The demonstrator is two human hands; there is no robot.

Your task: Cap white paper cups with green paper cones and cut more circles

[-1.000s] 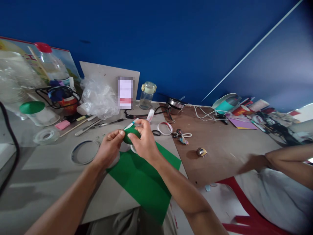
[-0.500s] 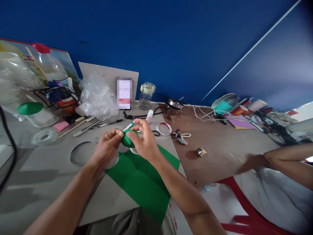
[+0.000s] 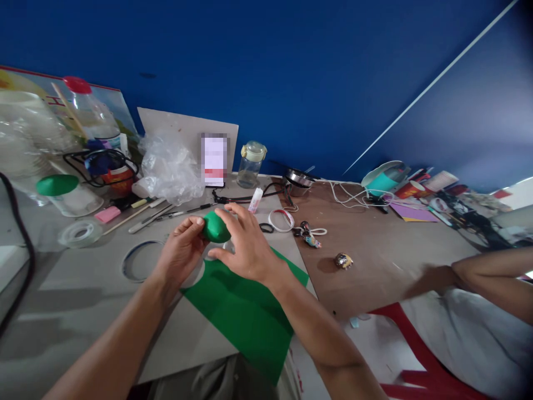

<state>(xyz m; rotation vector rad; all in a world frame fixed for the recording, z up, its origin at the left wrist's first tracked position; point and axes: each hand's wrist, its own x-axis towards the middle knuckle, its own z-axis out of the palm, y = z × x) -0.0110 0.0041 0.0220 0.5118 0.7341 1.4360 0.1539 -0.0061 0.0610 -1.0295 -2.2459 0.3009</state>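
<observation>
- And here's the green cone (image 3: 215,228), up between the two hands, just above the green sheet (image 3: 245,294), its rounded side showing.
- The left hand (image 3: 181,250) has it at the near-left rim, thumb and index closed in a pinch; an edge grip, likely to steady it without crushing the curve.
- The right hand (image 3: 250,247) is parted, thumb well below the curled fingers, which reach over the cone's right side; whether they touch, I can't tell. That loose spread probably lets it guide the shape without squeezing.
- Beyond the fingertips, the phone (image 3: 214,158) stands upright against a pale board (image 3: 158,116), presumably so the screen faces the person; it's pixelated, nothing readable.
- Left of the left fingers, the large ring (image 3: 141,261) and the clear tape roll (image 3: 80,233) lie flat, within easy reach by the look of it.
- Farther left, a second green cone (image 3: 57,185) caps a clear cup (image 3: 79,203).
- Writing now: a red "H" on the poster (image 3: 100,97) far left of the fingers. The white tube (image 3: 255,200) just past the right fingers carries reddish print, too small to read. No brand I can make out.
</observation>
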